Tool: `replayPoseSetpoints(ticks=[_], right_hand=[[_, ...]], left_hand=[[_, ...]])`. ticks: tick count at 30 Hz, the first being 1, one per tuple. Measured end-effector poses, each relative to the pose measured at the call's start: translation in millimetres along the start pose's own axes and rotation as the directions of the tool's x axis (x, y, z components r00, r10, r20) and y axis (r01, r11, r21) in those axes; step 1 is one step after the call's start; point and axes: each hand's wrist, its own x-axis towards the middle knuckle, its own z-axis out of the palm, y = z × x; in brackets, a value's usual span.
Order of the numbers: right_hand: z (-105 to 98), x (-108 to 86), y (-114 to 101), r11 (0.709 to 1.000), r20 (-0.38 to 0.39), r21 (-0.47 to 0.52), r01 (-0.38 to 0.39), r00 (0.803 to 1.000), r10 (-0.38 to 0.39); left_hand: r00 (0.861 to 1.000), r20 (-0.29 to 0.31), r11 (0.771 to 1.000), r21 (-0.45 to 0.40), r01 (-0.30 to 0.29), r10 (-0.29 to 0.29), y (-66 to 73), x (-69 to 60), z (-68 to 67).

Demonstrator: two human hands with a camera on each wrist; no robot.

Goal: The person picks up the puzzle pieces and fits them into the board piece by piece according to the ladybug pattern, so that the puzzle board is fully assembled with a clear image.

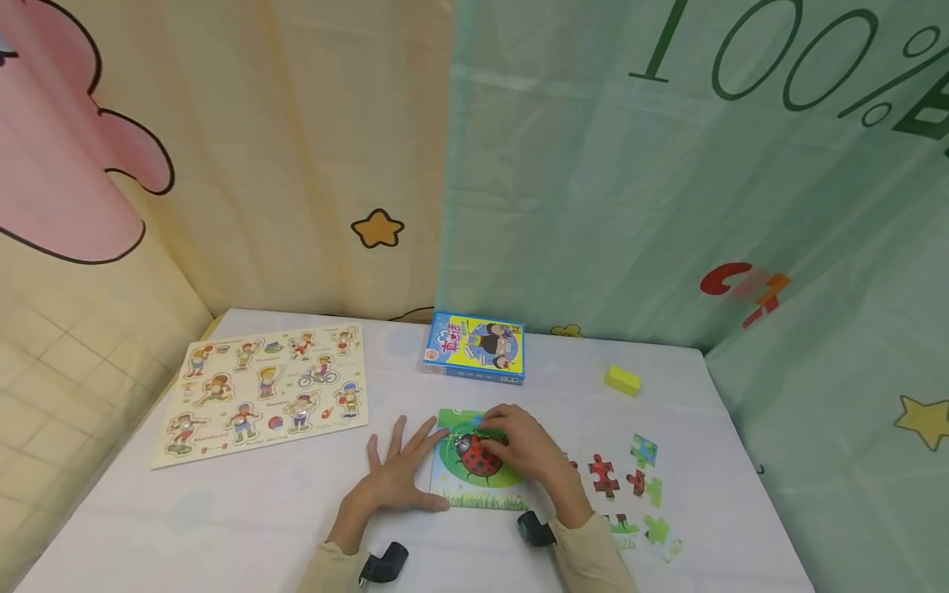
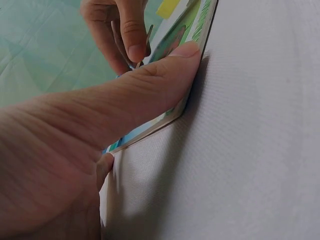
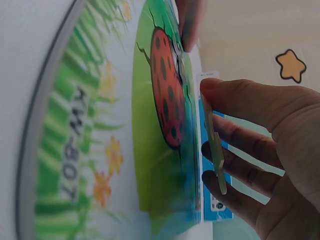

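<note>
A square ladybug puzzle board lies on the white table. My left hand has its fingers spread at the board's left side, the thumb on the lower left edge; the left wrist view shows this thumb resting on the rim. Over the board's upper right, my right hand pinches a puzzle piece between thumb and fingers, seen edge-on and tilted above the board in the right wrist view. The ladybug picture shows below it. In the head view the right hand covers part of the board.
Several loose puzzle pieces are scattered right of the board. A blue and yellow box lies behind it, with a yellow block farther right. A large picture board lies at the left. Curtains hang behind the table.
</note>
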Motion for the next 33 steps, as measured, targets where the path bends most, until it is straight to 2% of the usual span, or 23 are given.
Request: replayPoseSetpoints(ticks=[4, 11, 16, 26, 33], right_hand=[[5, 5.8, -5, 0.999, 0.026, -0.031, 0.025, 0.999, -0.024], [10, 7.6, -13, 0.997, 0.052, -0.074, 0.010, 0.999, -0.006], [10, 8.1, -17, 0.994, 0.068, -0.101, 0.029, 0.997, -0.022], [8, 6.3, -10, 0.992, 0.108, -0.118, 0.038, 0.994, -0.026], [6, 6.9, -8, 0.990, 0.124, -0.131, 0.056, 0.992, -0.040]], left_hand=[[1.000, 0.006, 1.000, 0.006, 0.004, -0.004, 0.1, 0.3, -0.1], [1.000, 0.017, 1.000, 0.003, 0.005, -0.005, 0.8, -1.3, 1.9], [1.000, 0.015, 1.000, 0.004, 0.009, -0.009, 1.7, -3.6, 2.3], [1.000, 0.013, 1.000, 0.001, 0.014, -0.014, 1.4, -1.9, 2.6], [1.000, -0.020, 0.999, 0.033, 0.004, -0.003, 0.0, 0.2, 2.6]])
